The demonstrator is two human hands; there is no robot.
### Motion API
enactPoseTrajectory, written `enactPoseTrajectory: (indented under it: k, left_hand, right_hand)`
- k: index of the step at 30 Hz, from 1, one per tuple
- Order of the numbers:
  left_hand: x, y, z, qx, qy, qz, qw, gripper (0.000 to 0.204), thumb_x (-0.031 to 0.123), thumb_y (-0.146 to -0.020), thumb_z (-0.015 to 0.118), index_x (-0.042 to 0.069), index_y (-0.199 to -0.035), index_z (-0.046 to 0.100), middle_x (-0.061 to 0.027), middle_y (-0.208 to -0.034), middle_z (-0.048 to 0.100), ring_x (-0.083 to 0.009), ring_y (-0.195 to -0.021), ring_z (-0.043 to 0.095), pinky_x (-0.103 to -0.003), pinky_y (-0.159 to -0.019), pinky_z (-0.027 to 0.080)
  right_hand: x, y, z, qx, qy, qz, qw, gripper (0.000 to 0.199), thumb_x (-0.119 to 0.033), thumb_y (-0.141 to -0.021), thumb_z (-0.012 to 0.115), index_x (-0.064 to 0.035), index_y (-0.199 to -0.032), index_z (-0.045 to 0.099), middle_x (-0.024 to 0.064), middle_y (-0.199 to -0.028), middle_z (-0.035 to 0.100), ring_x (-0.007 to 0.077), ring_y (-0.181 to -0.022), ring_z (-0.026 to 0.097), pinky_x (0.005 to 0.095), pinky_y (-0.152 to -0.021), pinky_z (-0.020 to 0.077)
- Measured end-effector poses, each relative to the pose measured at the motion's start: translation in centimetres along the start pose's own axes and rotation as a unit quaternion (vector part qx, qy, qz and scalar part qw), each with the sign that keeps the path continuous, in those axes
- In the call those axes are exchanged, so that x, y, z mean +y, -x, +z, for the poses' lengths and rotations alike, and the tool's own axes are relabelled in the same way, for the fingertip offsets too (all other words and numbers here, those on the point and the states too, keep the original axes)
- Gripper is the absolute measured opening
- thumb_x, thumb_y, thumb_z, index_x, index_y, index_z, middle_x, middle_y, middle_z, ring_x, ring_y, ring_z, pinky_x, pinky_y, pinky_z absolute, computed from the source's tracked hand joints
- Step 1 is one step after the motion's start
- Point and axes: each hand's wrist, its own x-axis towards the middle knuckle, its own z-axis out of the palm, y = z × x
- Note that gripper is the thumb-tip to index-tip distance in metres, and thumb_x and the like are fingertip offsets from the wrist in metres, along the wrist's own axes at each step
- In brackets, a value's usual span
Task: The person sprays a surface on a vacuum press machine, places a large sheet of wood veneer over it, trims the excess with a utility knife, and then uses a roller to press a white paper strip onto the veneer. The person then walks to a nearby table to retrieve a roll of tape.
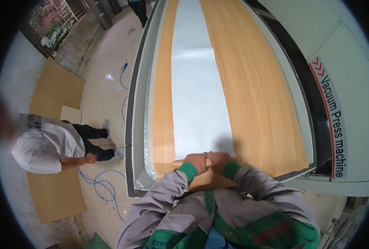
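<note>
Hands together at the near end of the press bed [139, 103]: left hand [197, 161] and right hand [219, 160] both closed, side by side, on the rolled end of the veneer [259, 91]. Veneer lies flat along the bed, a grey sheet [197, 83] showing between its two wood-grain strips. Beside the bed, on the floor, a blue hose [101, 184] and a person [51, 143] standing by flat boards [56, 89].

We see honey-tan wood-grain veneer sheets [255, 91] flanking a pale silver-white panel [197, 83]. Left of that panel, a bright blue hose [103, 184] crosses cream floor tiles [105, 70]. Our grey sleeves [163, 195] carry green cuffs.
</note>
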Motion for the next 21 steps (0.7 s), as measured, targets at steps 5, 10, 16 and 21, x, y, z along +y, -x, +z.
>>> enactPoseTrajectory:
  k: [5,10,16,21]
  left_hand:
    - [0.1,0.4,-0.2,0.045,-0.058,0.054,0.996,0.043,0.035,-0.086,0.074,0.008,-0.114,0.058,-0.0166,-0.102,0.073,-0.0355,-0.096,0.072,-0.048,-0.085,0.053]
    - [0.0,0.9,-0.1,0.024,0.026,-0.024,0.999,0.042,0.041,-0.088,0.069,0.007,-0.112,0.06,-0.0184,-0.095,0.074,-0.0359,-0.091,0.073,-0.05,-0.081,0.055]
    - [-0.3,1.7,0.7,-0.027,-0.015,-0.007,0.999,0.039,0.035,-0.086,0.072,0.008,-0.111,0.06,-0.0167,-0.092,0.072,-0.0352,-0.09,0.071,-0.048,-0.08,0.055]
    - [-0.9,1.5,1.4,0.184,-0.081,0.098,0.975,0.041,0.036,-0.086,0.073,0.008,-0.111,0.059,-0.0155,-0.092,0.072,-0.0346,-0.085,0.071,-0.048,-0.076,0.054]
  right_hand:
    - [0.1,0.2,0.2,-0.018,-0.012,-0.015,1.0,0.024,-0.024,-0.083,0.064,-0.0079,-0.102,0.062,0.0193,-0.102,0.071,0.0379,-0.098,0.068,0.0526,-0.083,0.051]
    - [-0.1,0.5,0.6,0.018,0.033,0.001,0.999,0.028,-0.029,-0.083,0.066,-0.0091,-0.102,0.064,0.0194,-0.098,0.072,0.0384,-0.097,0.069,0.0538,-0.085,0.0516]
    - [-0.5,0.9,1.5,0.032,0.063,-0.006,0.997,0.031,-0.033,-0.083,0.065,-0.0095,-0.103,0.064,0.0176,-0.103,0.073,0.0364,-0.104,0.069,0.0521,-0.091,0.0524]
    - [0.0,1.1,2.2,0.014,0.007,0.032,0.999,0.022,-0.026,-0.083,0.063,-0.0096,-0.097,0.062,0.016,-0.096,0.072,0.036,-0.097,0.07,0.0514,-0.085,0.0518]
